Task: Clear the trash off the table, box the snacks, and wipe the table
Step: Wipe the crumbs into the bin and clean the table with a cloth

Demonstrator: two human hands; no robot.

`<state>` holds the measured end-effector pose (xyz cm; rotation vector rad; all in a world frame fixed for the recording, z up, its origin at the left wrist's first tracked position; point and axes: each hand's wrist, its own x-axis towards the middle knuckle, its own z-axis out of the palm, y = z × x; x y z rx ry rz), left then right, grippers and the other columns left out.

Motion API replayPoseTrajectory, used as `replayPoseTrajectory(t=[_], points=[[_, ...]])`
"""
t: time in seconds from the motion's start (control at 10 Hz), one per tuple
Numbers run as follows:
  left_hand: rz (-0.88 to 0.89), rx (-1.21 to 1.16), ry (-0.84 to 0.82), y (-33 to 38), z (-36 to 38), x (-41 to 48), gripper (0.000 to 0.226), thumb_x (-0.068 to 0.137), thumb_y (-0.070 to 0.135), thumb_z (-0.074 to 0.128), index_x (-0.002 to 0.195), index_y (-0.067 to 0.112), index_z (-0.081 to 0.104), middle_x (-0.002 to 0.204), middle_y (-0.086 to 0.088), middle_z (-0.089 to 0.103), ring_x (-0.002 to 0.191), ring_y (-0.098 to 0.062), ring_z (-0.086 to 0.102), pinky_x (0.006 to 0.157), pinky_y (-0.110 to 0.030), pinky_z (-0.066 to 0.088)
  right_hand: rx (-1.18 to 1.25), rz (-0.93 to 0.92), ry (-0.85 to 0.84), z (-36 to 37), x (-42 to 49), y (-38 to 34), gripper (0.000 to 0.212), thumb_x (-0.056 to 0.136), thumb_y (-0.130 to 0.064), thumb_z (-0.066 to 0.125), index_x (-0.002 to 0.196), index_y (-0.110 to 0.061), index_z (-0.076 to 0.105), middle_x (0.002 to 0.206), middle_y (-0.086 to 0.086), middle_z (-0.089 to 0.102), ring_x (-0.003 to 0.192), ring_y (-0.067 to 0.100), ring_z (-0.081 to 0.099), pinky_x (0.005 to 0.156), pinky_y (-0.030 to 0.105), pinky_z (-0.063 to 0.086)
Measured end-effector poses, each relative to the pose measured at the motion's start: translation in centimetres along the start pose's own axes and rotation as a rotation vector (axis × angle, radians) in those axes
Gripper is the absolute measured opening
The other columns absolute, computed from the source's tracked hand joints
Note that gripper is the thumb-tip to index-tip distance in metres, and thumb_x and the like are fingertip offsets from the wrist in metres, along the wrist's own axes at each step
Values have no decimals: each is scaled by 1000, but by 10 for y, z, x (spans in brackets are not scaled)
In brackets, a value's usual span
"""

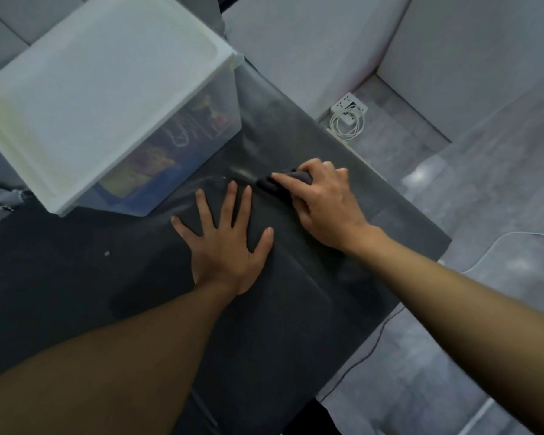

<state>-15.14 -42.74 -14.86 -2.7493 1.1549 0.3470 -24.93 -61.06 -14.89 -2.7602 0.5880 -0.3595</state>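
A dark cloth covers the table (76,277). My left hand (226,243) lies flat on it with the fingers spread, holding nothing. Just beyond it, my right hand (321,205) presses a bunched dark rag (277,185) onto the tabletop, fingers closed over it. A translucent plastic storage box (182,146) with a white lid (98,95) stands at the back left of the table. Colourful snack packets show faintly through its side wall.
A small pale speck (107,253) lies on the cloth left of my left hand. The table's right edge drops to a grey floor, where a white power strip (349,109) with a coiled cable lies. A white cable (496,246) runs over the floor at right.
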Motion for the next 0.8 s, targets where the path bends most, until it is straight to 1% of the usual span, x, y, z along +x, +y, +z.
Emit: replayPoseTrajectory(t=[0.1,0.2,0.3,0.4,0.5,0.6,0.7,0.8], points=[[-4,18,9,0,2,-1,76,92,72,-2,155,35,-21,165,11,-22,151,-38,-18,108,-79,5,6,256,98,-5,-18,20,41,93,-26,52,131,-35,63,109,9,53,100,31,50,82,43,37],[-1,-11,32,0,4,-3,73,94,69,-3,156,35,-19,165,12,-19,152,-38,-17,109,-79,5,33,537,180,-6,-39,8,45,90,-24,52,133,-33,62,112,10,51,103,33,48,86,46,38],[-3,-30,33,2,3,-5,70,96,67,-3,156,35,-17,166,13,-18,152,-38,-16,110,-78,3,27,536,152,-5,-75,-26,47,90,-21,55,135,-33,60,111,9,51,98,30,46,82,44,38],[18,-49,20,1,2,-9,69,96,67,-3,156,36,-17,166,13,-18,151,-38,-17,110,-78,-1,6,350,106,-9,-119,-41,46,91,-21,57,136,-33,59,111,8,52,94,27,48,77,40,37],[63,-105,-19,-3,-4,-11,70,97,68,5,157,38,-14,166,13,-18,151,-36,-20,111,-76,-6,2,215,44,-19,-145,-33,43,95,-23,55,137,-32,59,112,7,53,96,25,49,77,39,38],[104,-127,-94,-10,-12,-20,73,97,68,16,157,38,-11,166,12,-19,151,-33,-21,115,-70,-8,-40,388,38,-21,-149,-43,44,97,-23,54,139,-33,55,113,6,51,97,25,47,79,37,37],[172,-122,-188,-21,-20,-35,76,97,66,23,158,35,-11,166,10,-20,152,-31,-19,119,-64,-1,-89,503,-55,-26,-146,-63,44,100,-34,48,143,-37,49,122,5,49,105,26,44,85,39,37],[253,-91,-273,-32,-37,-47,77,98,63,28,159,33,-9,167,7,-17,154,-30,-10,122,-59,5,-161,537,-174,-44,-136,-74,51,99,-53,41,148,-40,39,143,5,40,127,29,34,98,44,32]])
